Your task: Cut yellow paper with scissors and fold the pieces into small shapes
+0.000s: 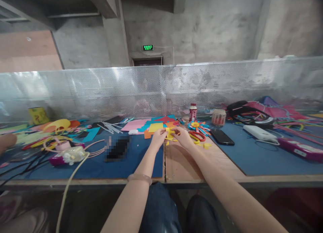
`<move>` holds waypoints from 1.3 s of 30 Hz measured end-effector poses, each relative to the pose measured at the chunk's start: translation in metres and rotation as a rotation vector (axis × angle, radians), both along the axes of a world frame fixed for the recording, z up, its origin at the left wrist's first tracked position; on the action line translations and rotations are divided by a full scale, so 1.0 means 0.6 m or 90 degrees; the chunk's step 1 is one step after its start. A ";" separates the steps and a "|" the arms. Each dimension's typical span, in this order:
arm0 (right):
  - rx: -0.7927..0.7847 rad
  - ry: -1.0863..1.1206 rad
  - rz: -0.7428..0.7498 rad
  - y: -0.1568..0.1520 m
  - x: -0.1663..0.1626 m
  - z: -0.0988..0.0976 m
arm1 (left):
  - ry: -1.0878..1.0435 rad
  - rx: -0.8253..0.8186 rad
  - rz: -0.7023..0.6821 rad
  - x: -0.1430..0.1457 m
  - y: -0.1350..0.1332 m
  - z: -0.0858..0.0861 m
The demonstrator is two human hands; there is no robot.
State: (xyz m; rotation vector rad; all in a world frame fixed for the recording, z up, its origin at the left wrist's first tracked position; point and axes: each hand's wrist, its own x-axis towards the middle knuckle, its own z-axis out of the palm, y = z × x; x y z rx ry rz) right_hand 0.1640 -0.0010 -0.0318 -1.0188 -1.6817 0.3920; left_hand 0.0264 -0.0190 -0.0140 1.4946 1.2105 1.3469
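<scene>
Between my two hands is a small piece of yellow paper (pixel 169 133), held above the bare wooden strip of the table. My left hand (pixel 159 138) pinches its left side, and my right hand (pixel 182 137) has the right side between its fingers. Small yellow paper scraps (pixel 207 145) lie just right of my hands. Close by on the right is a pair of scissors with red and yellow handles (pixel 198 137). A paper flower (pixel 198 126) in blue and orange with a yellow centre sits behind them. A flat yellow sheet (pixel 155 127) lies behind my left hand.
A black phone (pixel 222 137) and a red-capped bottle (pixel 193 112) are to the right. Farther right are a white power bank (pixel 259 133) and a purple box (pixel 301 148). A cabled power strip (pixel 70 155) lies left. Another person's hand (pixel 7 140) shows at the left edge. A perforated metal screen (pixel 101 91) stands behind.
</scene>
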 end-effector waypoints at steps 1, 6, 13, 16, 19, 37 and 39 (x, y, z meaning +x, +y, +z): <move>-0.002 0.000 -0.001 0.000 0.000 0.000 | -0.001 -0.001 -0.003 0.000 -0.001 0.000; 0.016 -0.028 0.005 0.004 0.002 -0.002 | 0.004 0.011 -0.034 0.001 -0.005 0.003; 0.037 -0.052 -0.005 0.004 0.001 -0.004 | -0.027 0.006 -0.059 0.000 0.000 -0.001; 0.050 -0.035 -0.017 0.001 -0.001 -0.002 | -0.058 -0.018 -0.067 0.001 0.001 -0.002; 0.077 -0.060 -0.014 -0.004 0.000 0.002 | -0.070 -0.030 -0.073 0.001 0.000 -0.001; 0.254 -0.098 -0.039 -0.003 0.003 0.000 | -0.150 -0.039 -0.070 0.000 0.007 -0.003; 0.225 -0.069 -0.031 -0.003 0.003 0.002 | -0.152 -0.046 -0.076 0.000 0.006 -0.002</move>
